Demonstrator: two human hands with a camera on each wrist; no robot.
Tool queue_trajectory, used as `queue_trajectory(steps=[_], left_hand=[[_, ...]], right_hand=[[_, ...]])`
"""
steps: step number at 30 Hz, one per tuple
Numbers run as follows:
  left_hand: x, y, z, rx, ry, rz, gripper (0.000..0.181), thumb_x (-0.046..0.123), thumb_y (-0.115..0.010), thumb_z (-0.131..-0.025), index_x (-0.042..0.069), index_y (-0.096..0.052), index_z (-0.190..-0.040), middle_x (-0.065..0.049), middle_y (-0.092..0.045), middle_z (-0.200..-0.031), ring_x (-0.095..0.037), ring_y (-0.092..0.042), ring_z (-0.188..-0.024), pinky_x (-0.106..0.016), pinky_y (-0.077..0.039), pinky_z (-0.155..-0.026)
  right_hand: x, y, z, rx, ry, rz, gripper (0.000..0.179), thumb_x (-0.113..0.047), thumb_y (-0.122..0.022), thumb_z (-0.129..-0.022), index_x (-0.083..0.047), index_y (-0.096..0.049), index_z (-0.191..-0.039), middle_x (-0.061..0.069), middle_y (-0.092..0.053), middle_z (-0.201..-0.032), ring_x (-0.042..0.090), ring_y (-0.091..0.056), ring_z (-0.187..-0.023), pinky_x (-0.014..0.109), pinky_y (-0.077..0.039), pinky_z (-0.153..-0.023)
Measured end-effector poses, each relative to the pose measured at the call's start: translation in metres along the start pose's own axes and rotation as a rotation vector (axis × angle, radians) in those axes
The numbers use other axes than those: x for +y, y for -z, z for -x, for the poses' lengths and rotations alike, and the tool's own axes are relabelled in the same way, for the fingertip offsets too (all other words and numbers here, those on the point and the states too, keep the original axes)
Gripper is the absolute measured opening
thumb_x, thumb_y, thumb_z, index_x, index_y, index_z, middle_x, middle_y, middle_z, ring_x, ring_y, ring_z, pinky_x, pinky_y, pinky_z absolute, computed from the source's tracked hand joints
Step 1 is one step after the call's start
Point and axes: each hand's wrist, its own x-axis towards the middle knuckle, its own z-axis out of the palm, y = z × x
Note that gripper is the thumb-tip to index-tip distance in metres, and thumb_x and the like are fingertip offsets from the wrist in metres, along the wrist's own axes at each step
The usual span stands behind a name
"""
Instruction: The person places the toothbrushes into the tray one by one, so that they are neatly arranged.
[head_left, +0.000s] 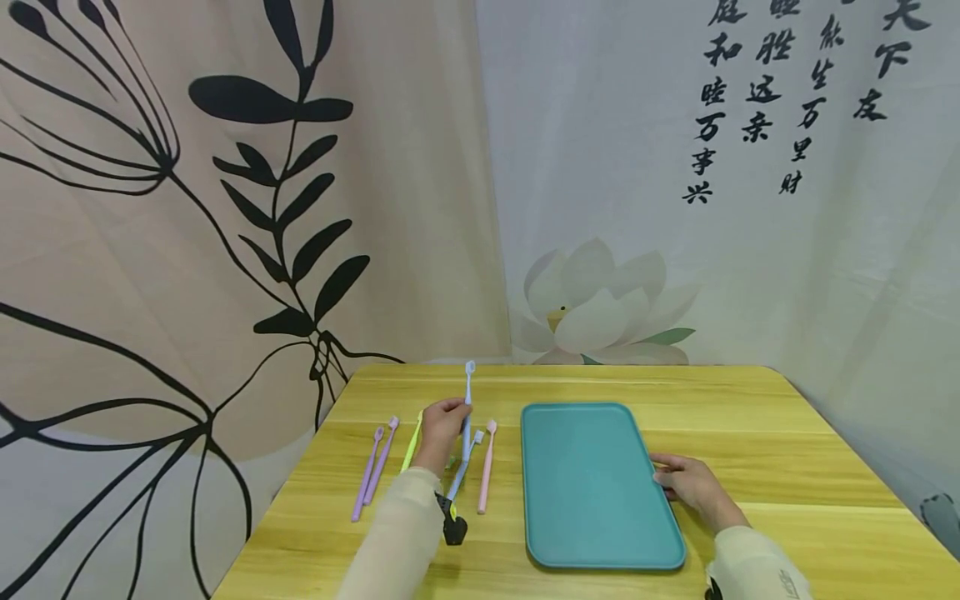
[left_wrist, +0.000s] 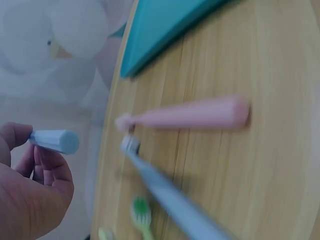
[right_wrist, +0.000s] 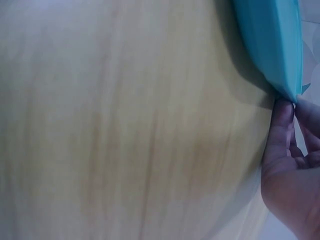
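Observation:
My left hand (head_left: 441, 432) pinches a light blue toothbrush (head_left: 468, 387) above the table, its head pointing up. In the left wrist view the butt of its handle faces the camera. Below it on the table lie another blue toothbrush (left_wrist: 170, 192), a pink toothbrush (left_wrist: 195, 114) and a green-bristled toothbrush (left_wrist: 142, 215). A teal tray (head_left: 600, 483) lies right of the toothbrushes. At its right edge, my right hand (head_left: 696, 486) grips the rim between thumb and fingers, seen close in the right wrist view.
Two purple toothbrushes (head_left: 367, 475) lie side by side at the left of the wooden table (head_left: 787, 467). A yellow-green toothbrush (head_left: 411, 446) is partly covered by the left hand. Behind the table hangs a printed curtain (head_left: 420, 208).

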Motion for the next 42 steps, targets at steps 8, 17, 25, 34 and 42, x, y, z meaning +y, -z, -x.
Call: queue_trajectory(steps=[8, 17, 25, 34, 42], left_hand=[[-0.003, -0.042, 0.019, -0.088, 0.036, 0.082, 0.024, 0.003, -0.067, -0.091, -0.01, -0.069, -0.112, -0.018, -0.069, -0.098, -0.018, -0.063, -0.079, -0.029, -0.053, -0.071], [-0.008, -0.089, 0.044, -0.141, 0.058, 0.148, 0.022, 0.001, -0.068, -0.088, -0.01, -0.07, -0.107, -0.01, -0.068, -0.083, -0.011, -0.056, -0.066, -0.025, -0.049, -0.062], [-0.006, -0.125, 0.068, -0.171, 0.137, 0.137, 0.017, 0.005, -0.069, -0.09, -0.003, -0.072, -0.105, -0.005, -0.064, -0.08, -0.013, -0.056, -0.069, -0.026, -0.05, -0.063], [-0.01, -0.16, 0.092, -0.172, 0.165, 0.141, 0.012, 0.001, -0.069, -0.089, -0.002, -0.073, -0.1, -0.01, -0.067, -0.08, -0.015, -0.058, -0.066, -0.027, -0.053, -0.061], [-0.019, -0.181, 0.106, -0.171, 0.181, 0.128, 0.009, -0.001, -0.07, -0.087, -0.002, -0.073, -0.096, -0.009, -0.066, -0.076, -0.014, -0.058, -0.064, -0.029, -0.054, -0.061]], right_hand=[[0.0, 0.001, 0.0, 0.017, -0.002, 0.019, 0.045, 0.002, -0.055, -0.097, 0.013, -0.045, -0.14, 0.031, -0.058, -0.119, 0.02, -0.065, -0.091, 0.035, -0.056, -0.075], [0.0, 0.001, 0.0, 0.015, 0.004, 0.005, 0.045, 0.003, -0.055, -0.097, 0.014, -0.046, -0.14, 0.027, -0.063, -0.115, 0.021, -0.066, -0.09, 0.036, -0.057, -0.076], [-0.001, 0.002, 0.0, 0.017, -0.001, 0.012, 0.045, 0.001, -0.057, -0.097, 0.013, -0.046, -0.14, 0.027, -0.063, -0.118, 0.021, -0.066, -0.091, 0.036, -0.056, -0.077], [0.001, 0.002, 0.0, 0.013, -0.004, 0.005, 0.045, 0.001, -0.055, -0.098, 0.012, -0.046, -0.14, 0.027, -0.063, -0.118, 0.023, -0.067, -0.093, 0.037, -0.057, -0.078], [0.003, 0.0, -0.001, 0.026, 0.007, 0.027, 0.044, 0.001, -0.055, -0.098, 0.011, -0.047, -0.14, 0.03, -0.058, -0.12, 0.023, -0.066, -0.093, 0.037, -0.057, -0.077]])
